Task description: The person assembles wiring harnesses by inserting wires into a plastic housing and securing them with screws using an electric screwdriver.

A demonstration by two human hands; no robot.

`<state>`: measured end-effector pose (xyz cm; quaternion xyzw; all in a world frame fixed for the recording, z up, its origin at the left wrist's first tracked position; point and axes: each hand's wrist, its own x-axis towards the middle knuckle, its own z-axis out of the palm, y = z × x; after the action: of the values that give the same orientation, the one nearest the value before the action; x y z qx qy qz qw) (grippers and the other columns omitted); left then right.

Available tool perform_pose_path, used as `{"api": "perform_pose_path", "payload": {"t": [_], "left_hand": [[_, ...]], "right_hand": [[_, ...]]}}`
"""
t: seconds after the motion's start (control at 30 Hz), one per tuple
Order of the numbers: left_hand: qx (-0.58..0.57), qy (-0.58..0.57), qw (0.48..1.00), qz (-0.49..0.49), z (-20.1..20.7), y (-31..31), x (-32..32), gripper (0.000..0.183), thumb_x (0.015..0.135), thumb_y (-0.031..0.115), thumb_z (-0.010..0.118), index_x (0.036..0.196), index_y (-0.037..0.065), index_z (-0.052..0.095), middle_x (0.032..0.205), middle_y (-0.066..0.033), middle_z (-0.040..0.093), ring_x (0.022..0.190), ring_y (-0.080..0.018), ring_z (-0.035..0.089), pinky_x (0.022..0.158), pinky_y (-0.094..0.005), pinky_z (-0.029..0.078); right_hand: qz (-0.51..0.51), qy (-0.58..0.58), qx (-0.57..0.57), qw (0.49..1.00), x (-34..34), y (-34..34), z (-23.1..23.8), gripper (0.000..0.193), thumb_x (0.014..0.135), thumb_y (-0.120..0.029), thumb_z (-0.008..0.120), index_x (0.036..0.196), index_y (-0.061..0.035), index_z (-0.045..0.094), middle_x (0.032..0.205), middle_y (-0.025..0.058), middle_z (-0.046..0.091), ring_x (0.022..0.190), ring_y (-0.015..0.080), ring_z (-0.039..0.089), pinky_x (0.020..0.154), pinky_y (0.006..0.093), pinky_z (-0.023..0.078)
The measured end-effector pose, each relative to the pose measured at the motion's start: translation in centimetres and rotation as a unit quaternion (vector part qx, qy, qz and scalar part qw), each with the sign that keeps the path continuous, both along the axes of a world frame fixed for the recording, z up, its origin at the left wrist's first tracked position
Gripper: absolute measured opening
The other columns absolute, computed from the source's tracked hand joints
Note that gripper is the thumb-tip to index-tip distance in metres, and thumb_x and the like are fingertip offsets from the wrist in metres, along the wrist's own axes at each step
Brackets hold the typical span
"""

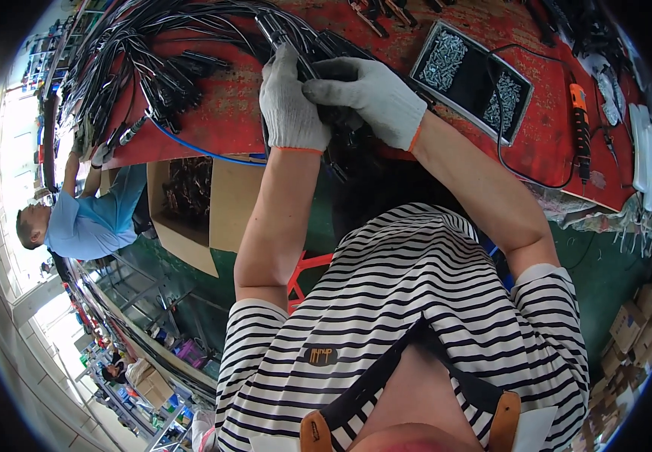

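Note:
Both my hands wear white knit gloves with orange cuffs. At the near edge of the red worktable, my left hand (292, 105) is closed on a bundle of black cables (271, 29). Beside it, my right hand (375, 98) grips the same bundle, its thumb pointing toward the left hand. Dark cable ends (352, 134) hang below and between the gloves; their exact shape is hidden. A large heap of black cables (164, 79) spreads over the table to the left.
Right of my hands lies a tray (522, 135) of silver screws. Farther right is an orange-and-black electric screwdriver (580, 124) with a black cord. A blue hose (205, 154) runs along the edge above an open cardboard box (228, 218). Another person (96, 226) works at left.

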<state>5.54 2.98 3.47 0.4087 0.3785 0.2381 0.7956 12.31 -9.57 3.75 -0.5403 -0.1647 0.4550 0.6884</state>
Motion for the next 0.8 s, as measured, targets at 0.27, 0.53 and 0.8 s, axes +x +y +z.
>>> {"api": "perform_pose_path", "payload": {"t": [0.27,0.53,0.8], "left_hand": [[-0.022,-0.136,0.99,-0.024,0.0,-1.2,-3.4,0.044,0.111,0.047,0.051,0.115,0.007,0.069,0.099,-0.0104,0.074,0.082,-0.0212,0.068,0.074,-0.0419,0.054],[0.027,0.026,0.985,-0.166,0.0,-3.6,-7.6,0.039,0.11,0.039,0.059,0.119,0.002,0.068,0.098,-0.0073,0.074,0.077,-0.0134,0.067,0.067,-0.0276,0.051],[0.037,-0.004,0.992,-0.118,-0.5,-3.2,-7.4,0.028,0.108,0.028,0.064,0.118,0.002,0.069,0.096,-0.0068,0.075,0.074,-0.0111,0.064,0.067,-0.0254,0.049]], "right_hand": [[0.041,0.098,0.022,0.994,2.0,0.2,0.1,0.048,0.093,-0.019,0.08,0.135,0.0022,0.066,0.09,-0.0001,0.071,0.059,0.0024,0.053,0.05,0.0191,0.034],[0.072,0.139,0.033,0.987,1.6,1.5,-0.6,0.043,0.094,-0.014,0.077,0.134,-0.0014,0.065,0.096,0.0018,0.072,0.073,0.0073,0.065,0.06,0.0221,0.048],[0.062,0.18,0.056,0.98,1.2,2.8,-1.4,0.043,0.093,-0.01,0.077,0.133,-0.0003,0.065,0.098,0.0042,0.072,0.082,0.0144,0.071,0.07,0.0275,0.056]]}}
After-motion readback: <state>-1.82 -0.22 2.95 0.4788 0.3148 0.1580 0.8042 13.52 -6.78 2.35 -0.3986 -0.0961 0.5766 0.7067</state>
